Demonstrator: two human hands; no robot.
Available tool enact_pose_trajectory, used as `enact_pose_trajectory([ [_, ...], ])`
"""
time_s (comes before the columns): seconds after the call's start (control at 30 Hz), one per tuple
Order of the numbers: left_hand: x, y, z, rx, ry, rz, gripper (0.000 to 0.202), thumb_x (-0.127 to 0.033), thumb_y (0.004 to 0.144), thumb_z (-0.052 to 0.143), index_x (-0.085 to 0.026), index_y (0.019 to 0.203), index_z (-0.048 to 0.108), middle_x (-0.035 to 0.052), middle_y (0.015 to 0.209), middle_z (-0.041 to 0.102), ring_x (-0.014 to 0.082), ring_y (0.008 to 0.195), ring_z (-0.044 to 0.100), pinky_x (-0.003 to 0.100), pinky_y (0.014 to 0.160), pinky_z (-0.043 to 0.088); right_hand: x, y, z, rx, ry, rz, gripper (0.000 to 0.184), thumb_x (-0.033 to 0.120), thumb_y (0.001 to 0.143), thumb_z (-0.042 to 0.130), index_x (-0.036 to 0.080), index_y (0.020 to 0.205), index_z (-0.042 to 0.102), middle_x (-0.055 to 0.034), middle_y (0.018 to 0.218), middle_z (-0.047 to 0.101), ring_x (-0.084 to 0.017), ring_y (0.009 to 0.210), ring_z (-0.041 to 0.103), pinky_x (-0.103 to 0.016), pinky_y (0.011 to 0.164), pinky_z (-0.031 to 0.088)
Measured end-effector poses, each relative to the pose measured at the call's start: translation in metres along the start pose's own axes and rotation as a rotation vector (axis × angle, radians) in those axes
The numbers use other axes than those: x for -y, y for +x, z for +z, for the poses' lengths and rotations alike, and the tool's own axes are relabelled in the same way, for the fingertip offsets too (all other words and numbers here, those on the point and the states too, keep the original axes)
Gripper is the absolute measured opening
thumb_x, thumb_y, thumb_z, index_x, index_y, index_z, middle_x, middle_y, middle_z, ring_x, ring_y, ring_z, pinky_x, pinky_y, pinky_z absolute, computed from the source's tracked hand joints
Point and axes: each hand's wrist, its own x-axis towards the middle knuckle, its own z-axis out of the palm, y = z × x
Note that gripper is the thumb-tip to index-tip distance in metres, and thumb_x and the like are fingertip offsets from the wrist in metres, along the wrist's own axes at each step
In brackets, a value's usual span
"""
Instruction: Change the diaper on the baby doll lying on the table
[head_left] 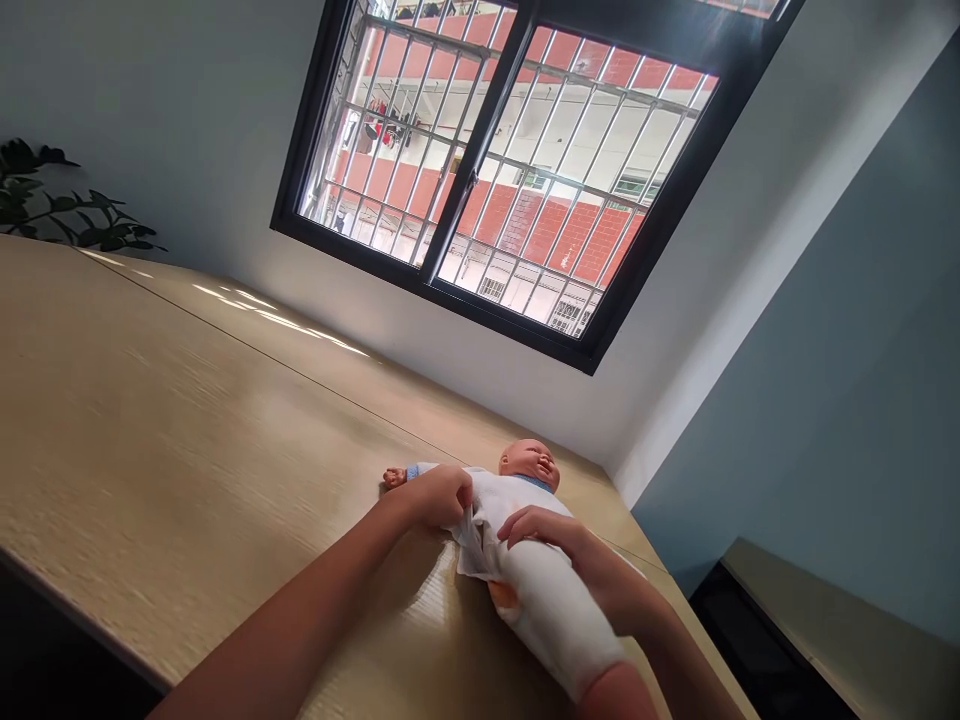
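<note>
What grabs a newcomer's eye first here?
Probably the big black-framed, barred window, slanting across the top middle and bright against the grey wall. Then the bald baby doll in white cloth clothing, lying on the pale wood-grain table, lower centre-right, with the bare left hand and right hand on its clothing.
</note>
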Motion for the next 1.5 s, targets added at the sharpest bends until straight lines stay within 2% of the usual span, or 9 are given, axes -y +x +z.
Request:
enact_pose_trajectory([
  [0.17, -0.003, 0.000, 0.000, -0.029, 0.010, 0.017, 0.026, -0.008, 0.059, 0.055, -0.019, 0.076, 0.072, 0.0016, 0.080, 0.073, 0.0163, 0.070, 0.060, 0.022, 0.059, 0.039, 0.006, -0.001, 0.020, 0.077, -0.113, -0.063, 0.042, 0.006, 0.067, 0.059, 0.030, 0.099, 0.071, 0.0013, 0.109, 0.069, -0.023, 0.105, 0.059, -0.031, 0.097, 0.046],
  [0.33, -0.003, -0.002, -0.003, -0.034, 0.031, 0.019, 0.029, -0.008, 0.061, 0.058, -0.019, 0.081, 0.075, 0.0031, 0.083, 0.074, 0.0183, 0.074, 0.062, 0.023, 0.060, 0.039, 0.015, 0.006, 0.036, 0.128, -0.171, -0.024, 0.051, -0.001, 0.058, 0.057, 0.028, 0.096, 0.076, -0.0047, 0.105, 0.071, -0.029, 0.106, 0.060, -0.036, 0.097, 0.046],
  [0.53, 0.003, 0.000, 0.000, -0.054, 0.049, -0.016, 0.030, -0.003, 0.056, 0.059, -0.017, 0.079, 0.073, 0.0047, 0.083, 0.073, 0.0199, 0.075, 0.062, 0.024, 0.061, 0.039, 0.012, 0.003, 0.021, 0.251, -0.061, -0.013, 0.064, -0.001, 0.065, 0.055, 0.037, 0.113, 0.072, 0.0027, 0.126, 0.067, -0.024, 0.123, 0.057, -0.030, 0.108, 0.043],
  [0.63, 0.003, -0.001, -0.001, -0.062, 0.041, -0.031, 0.028, -0.001, 0.055, 0.061, -0.016, 0.075, 0.072, 0.0047, 0.080, 0.072, 0.0200, 0.072, 0.061, 0.025, 0.061, 0.039, 0.003, 0.011, 0.009, 0.171, 0.080, 0.030, 0.044, 0.010, 0.080, 0.053, 0.032, 0.115, 0.069, 0.0003, 0.132, 0.064, -0.022, 0.124, 0.057, -0.031, 0.107, 0.044],
  [0.77, 0.003, -0.002, -0.002, -0.046, -0.010, -0.018, 0.033, -0.001, 0.056, 0.060, -0.017, 0.081, 0.075, 0.0026, 0.077, 0.072, 0.0178, 0.068, 0.060, 0.024, 0.058, 0.038, -0.002, 0.046, 0.012, -0.071, -0.141, 0.178, 0.021, 0.023, 0.090, 0.048, 0.020, 0.092, 0.069, -0.0057, 0.090, 0.072, -0.019, 0.082, 0.066, -0.029, 0.070, 0.050],
  [0.93, 0.008, 0.001, -0.001, -0.022, -0.066, 0.021, 0.037, -0.007, 0.064, 0.059, -0.019, 0.094, 0.077, 0.0008, 0.076, 0.072, 0.0152, 0.066, 0.061, 0.021, 0.055, 0.039, -0.005, 0.094, 0.036, 0.074, -0.619, 0.334, 0.021, 0.030, 0.087, 0.059, 0.017, 0.092, 0.073, -0.0106, 0.089, 0.075, -0.024, 0.082, 0.068, -0.029, 0.064, 0.040],
  [1.1, 0.007, 0.000, -0.003, -0.013, -0.063, 0.030, 0.023, -0.018, 0.067, 0.068, -0.018, 0.088, 0.076, 0.0026, 0.078, 0.073, 0.0162, 0.068, 0.061, 0.022, 0.056, 0.039, -0.011, 0.113, 0.050, 0.140, -0.696, 0.365, 0.031, 0.041, 0.083, 0.065, 0.016, 0.099, 0.075, -0.0146, 0.092, 0.076, -0.028, 0.083, 0.070, -0.029, 0.060, 0.038],
  [1.23, 0.004, -0.004, -0.006, -0.032, -0.020, 0.023, 0.024, -0.009, 0.061, 0.064, -0.018, 0.081, 0.075, 0.0047, 0.078, 0.073, 0.0188, 0.070, 0.060, 0.025, 0.057, 0.038, -0.017, 0.112, 0.053, 0.192, -0.713, 0.299, 0.023, 0.028, 0.072, 0.073, 0.019, 0.093, 0.076, -0.0097, 0.086, 0.075, -0.024, 0.075, 0.068, -0.027, 0.057, 0.034],
  [1.5, 0.001, -0.009, -0.012, -0.068, -0.032, -0.061, 0.034, -0.006, 0.055, 0.060, -0.018, 0.083, 0.075, 0.0031, 0.076, 0.070, 0.0173, 0.065, 0.058, 0.025, 0.056, 0.040, -0.031, 0.100, 0.037, 0.085, -0.673, 0.299, 0.018, 0.012, 0.082, 0.053, 0.014, 0.086, 0.070, -0.0113, 0.088, 0.074, -0.021, 0.077, 0.064, -0.029, 0.057, 0.026],
])
